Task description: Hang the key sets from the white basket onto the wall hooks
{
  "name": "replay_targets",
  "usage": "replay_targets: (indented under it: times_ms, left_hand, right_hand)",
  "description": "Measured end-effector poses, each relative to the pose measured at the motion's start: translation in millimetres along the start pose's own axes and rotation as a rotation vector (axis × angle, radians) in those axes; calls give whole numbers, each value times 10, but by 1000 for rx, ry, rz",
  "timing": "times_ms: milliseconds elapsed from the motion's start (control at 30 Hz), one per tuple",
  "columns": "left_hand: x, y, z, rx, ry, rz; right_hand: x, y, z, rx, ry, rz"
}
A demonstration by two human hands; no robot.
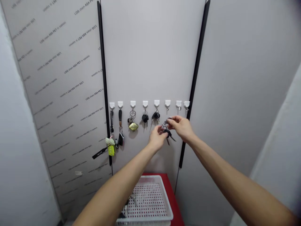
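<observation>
Between my two hands is a bunch of keys (168,134) on a metal ring, with black key heads and blades hanging down. My left hand (157,138) is closed on the keys from the lower left. The fingertips of my right hand (181,126) pinch the upper end of the ring or clasp. Both hands are just below a row of white hooks on the pale panel. The nearest bare hook (167,103) is above them, and a hanging set of black keys (156,116) is to the left.
More keys hang further left, including a gold fob (133,126), a black car key (121,138) and a lime-green tag (111,150). Bare hooks (178,104) continue to the right. Below, a white perforated basket (168,205) with some keys stands on a red surface (173,201).
</observation>
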State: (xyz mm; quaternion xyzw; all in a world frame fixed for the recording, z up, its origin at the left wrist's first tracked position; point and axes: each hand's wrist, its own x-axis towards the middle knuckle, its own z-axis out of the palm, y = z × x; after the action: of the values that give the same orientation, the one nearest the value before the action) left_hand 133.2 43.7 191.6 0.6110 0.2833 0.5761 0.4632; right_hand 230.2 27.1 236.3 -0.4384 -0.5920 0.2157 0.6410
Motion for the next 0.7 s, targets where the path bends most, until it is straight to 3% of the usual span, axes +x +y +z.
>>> replay_targets:
  times_ms: [100,200,533,633,700]
  left_hand:
    - [219,134,202,12,68,53]
    - [317,205,267,140,115,75]
    - [399,98,323,306,38,36]
    - [303,54,221,335,-12,43]
    - [135,-38,12,366,-56,49]
  right_hand:
    - [254,-76,-19,15,99,-68]
    - [421,-72,4,0,160,-68]
    - [624,234,24,-185,246,-44]
    - [603,240,2,-269,249,-63]
    - [490,263,-7,-333,321,-138]
